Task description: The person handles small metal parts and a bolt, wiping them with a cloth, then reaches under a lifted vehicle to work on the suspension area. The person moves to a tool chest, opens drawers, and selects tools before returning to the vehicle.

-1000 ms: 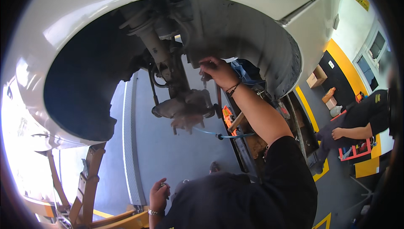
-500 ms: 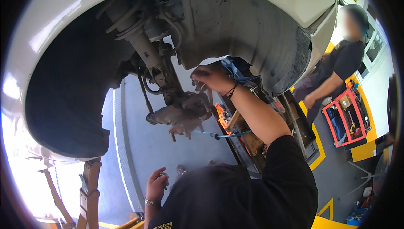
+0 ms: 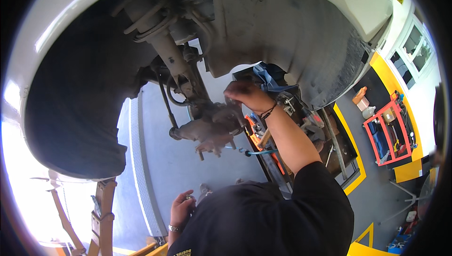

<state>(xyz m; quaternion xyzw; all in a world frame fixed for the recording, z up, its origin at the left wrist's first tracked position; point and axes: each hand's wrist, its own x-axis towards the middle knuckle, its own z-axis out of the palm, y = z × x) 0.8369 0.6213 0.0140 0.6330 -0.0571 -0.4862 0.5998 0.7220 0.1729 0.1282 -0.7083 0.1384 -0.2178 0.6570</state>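
Observation:
Beside the wheel hub assembly (image 3: 214, 126) is my right hand (image 3: 247, 95), reaching up into the wheel well. Its fingers are dark and blurred against the metal parts, so their grip does not show clearly. Above the hub, a strut (image 3: 172, 58) runs up to a coil spring (image 3: 153, 25). My left hand (image 3: 182, 206) is low in front of my body, away from the car. Its fingers are curled around something small that I cannot make out.
The dark wheel-arch liner (image 3: 282, 35) curves overhead. A tool cart (image 3: 336, 148) with a blue cloth (image 3: 270, 77) stands behind my right arm. Farther right is a red-framed tool trolley (image 3: 387, 133). A tan metal stand (image 3: 102, 213) is at the lower left.
My right hand has come down slightly, closer to the hub. The view has shifted a little, and the other person at the right is out of sight. My left hand remains curled.

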